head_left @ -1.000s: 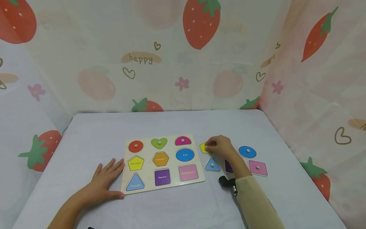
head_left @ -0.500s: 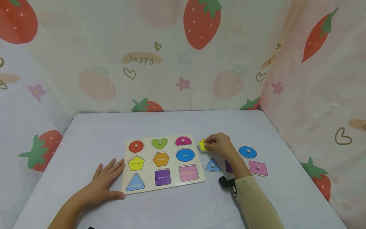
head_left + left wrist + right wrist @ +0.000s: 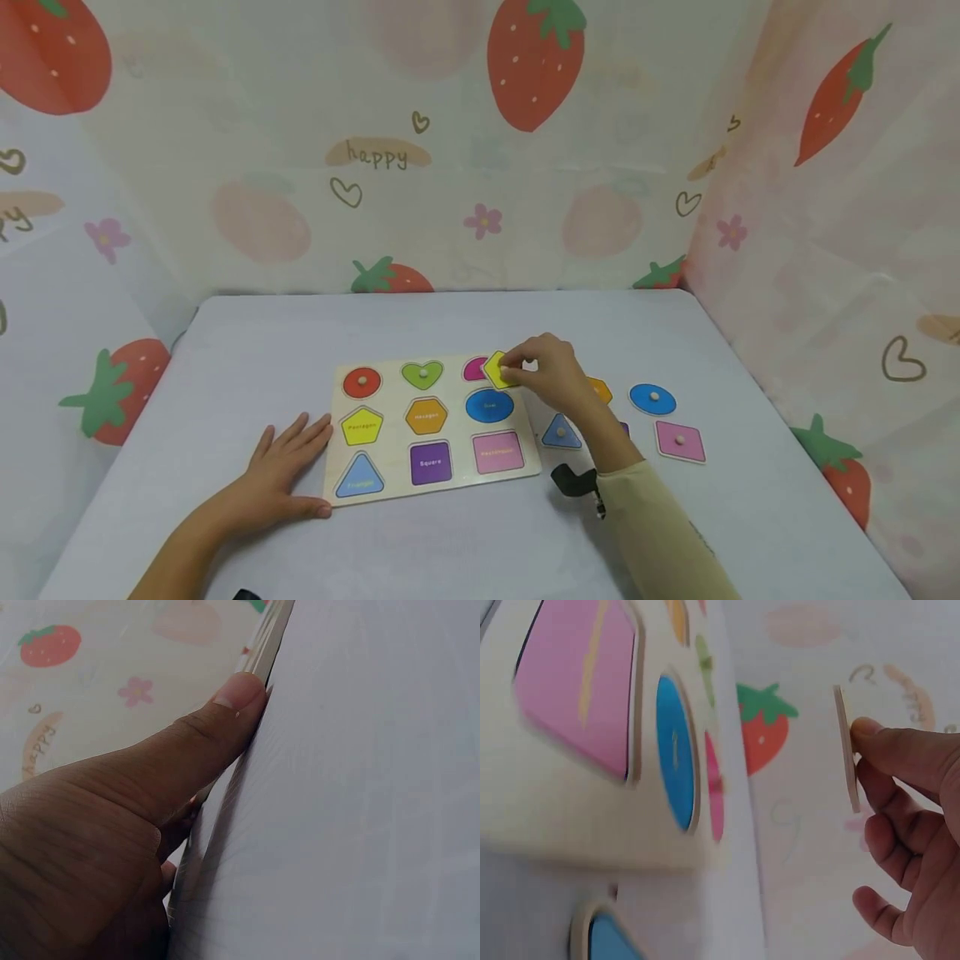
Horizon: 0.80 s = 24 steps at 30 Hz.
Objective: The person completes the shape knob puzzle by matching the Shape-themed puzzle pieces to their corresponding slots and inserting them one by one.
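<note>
My right hand [image 3: 553, 377] pinches a yellow pentagon puzzle piece [image 3: 492, 370] by its knob, over the upper right of the wooden shape puzzle board [image 3: 392, 458]. The raised piece partly covers the magenta half circle [image 3: 472, 368]. From the right wrist, the pentagon piece [image 3: 846, 750] appears edge-on between thumb and finger, off the board. Spread on the white table, my left hand [image 3: 273, 483] touches the board's left edge with its fingertips and thumb. The left wrist view has its thumb [image 3: 241, 694] against that edge. A yellow pentagon recess [image 3: 362, 427] lies in the middle row.
Right of the board lie loose knobbed pieces: a blue triangle [image 3: 561, 432], a blue oval [image 3: 653, 398], a pink rectangle [image 3: 680, 440], and an orange one [image 3: 600, 389] and a purple one partly behind the right arm. A red circle [image 3: 362, 382] and green heart [image 3: 422, 374] with knobs sit in the board.
My right hand has lifted the yellow pentagon from the table and carried it left over the board's corner. The orange piece has come into sight. My left hand stays at the board's edge.
</note>
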Tool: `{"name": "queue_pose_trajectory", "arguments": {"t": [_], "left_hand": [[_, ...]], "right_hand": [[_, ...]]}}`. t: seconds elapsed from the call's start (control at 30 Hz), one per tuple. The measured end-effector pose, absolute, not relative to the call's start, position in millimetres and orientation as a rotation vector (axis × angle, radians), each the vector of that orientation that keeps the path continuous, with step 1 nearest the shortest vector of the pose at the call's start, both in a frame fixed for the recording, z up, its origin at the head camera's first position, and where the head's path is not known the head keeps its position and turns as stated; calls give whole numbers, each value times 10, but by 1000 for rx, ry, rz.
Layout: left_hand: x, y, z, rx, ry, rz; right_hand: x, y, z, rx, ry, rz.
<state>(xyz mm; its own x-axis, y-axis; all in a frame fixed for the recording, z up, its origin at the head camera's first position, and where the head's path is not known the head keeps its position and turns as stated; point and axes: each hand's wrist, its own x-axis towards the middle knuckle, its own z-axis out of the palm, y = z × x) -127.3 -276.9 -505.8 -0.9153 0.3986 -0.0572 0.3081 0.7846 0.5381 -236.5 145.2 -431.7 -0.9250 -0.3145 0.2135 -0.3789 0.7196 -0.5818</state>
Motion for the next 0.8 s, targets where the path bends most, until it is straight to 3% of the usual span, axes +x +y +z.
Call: {"name": "queue_pose_trajectory", "arguments": {"t": [0.5,0.8], "left_hand": [[-1278,-2796,-5108,554,2813,796],[-1293,-2778,-5087,541,2810,775]], "right_hand": [[-2244,588,-4222,852,-2790,1069],[-2122,61,-4335,720,-2890,1154]]}}
